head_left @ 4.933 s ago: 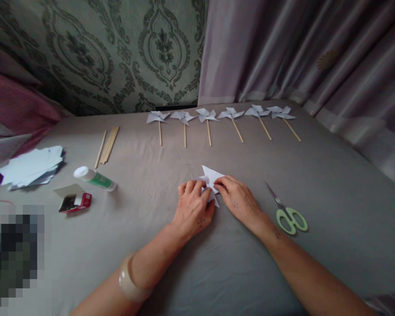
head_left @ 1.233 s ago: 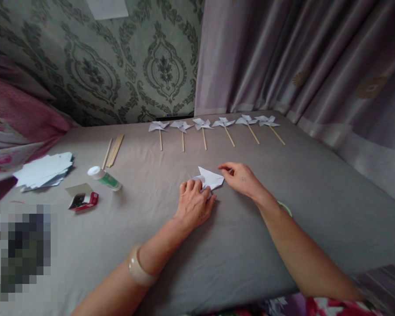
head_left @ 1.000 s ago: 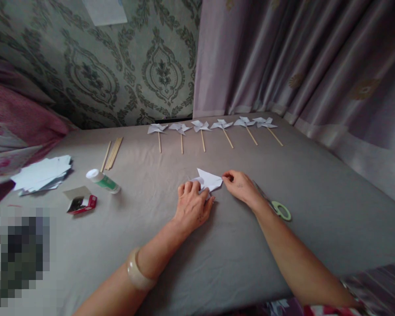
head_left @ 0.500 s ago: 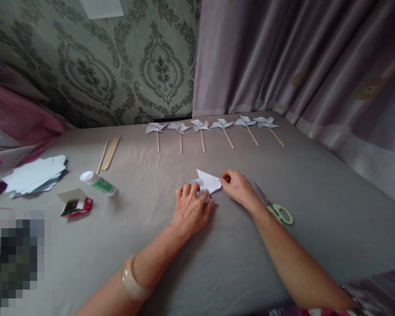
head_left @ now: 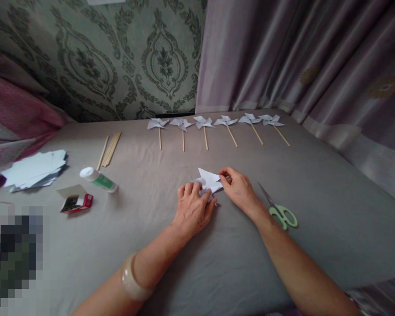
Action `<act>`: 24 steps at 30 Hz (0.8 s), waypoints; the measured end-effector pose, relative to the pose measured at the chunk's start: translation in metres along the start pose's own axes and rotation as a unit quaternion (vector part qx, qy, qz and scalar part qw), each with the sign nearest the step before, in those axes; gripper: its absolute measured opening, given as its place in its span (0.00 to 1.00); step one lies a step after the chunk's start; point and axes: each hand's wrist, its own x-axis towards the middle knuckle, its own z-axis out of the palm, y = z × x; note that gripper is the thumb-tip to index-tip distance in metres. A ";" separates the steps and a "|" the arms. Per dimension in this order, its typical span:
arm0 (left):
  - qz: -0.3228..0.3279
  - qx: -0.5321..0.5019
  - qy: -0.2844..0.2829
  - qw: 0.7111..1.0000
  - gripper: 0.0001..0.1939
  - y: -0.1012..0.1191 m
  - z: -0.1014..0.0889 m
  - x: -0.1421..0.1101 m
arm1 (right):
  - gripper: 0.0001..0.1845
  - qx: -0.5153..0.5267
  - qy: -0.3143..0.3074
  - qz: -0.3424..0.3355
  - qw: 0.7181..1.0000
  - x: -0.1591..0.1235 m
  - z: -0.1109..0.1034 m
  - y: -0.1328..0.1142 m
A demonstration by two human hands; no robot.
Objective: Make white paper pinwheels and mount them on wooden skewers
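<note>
A white folded paper pinwheel [head_left: 210,179] lies on the grey cloth between my hands, partly covered by my fingers. My left hand [head_left: 194,205] is closed over its near left part, fingers bent and pressing down. At its right edge, my right hand [head_left: 238,188] pinches a paper point between thumb and forefinger. Just right of my right forearm lie scissors [head_left: 285,215] with light green handles, blades pointing away from me.
Along the back stands a row of several white paper pinwheels on wooden sticks [head_left: 204,122]. To the left are loose wooden sticks [head_left: 112,150], a stack of white paper [head_left: 36,169], a white-and-green glue stick [head_left: 100,180] and a small open red box [head_left: 76,202] with dark contents.
The right paper point has shifted in my right fingers, and a gap between the paper's right-hand points now shows. My left hand stays on the paper. The whole view has shifted slightly.
</note>
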 end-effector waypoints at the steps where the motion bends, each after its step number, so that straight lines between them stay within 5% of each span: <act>1: 0.000 -0.001 0.000 1.000 0.19 0.000 0.000 0.000 | 0.08 0.003 -0.004 -0.020 1.000 0.000 -0.001 0.000; 7: -0.002 -0.005 -0.001 1.000 0.19 0.001 0.000 0.000 | 0.18 0.008 -0.068 -0.100 0.993 0.002 -0.007 0.008; 16: -0.009 -0.018 0.004 1.000 0.18 0.001 -0.001 0.001 | 0.13 0.015 -0.186 -0.173 0.967 0.021 -0.019 0.013; 24: -0.004 -0.018 0.006 1.000 0.19 -0.001 0.000 0.001 | 0.12 0.075 -0.229 -0.224 0.944 0.038 -0.021 0.014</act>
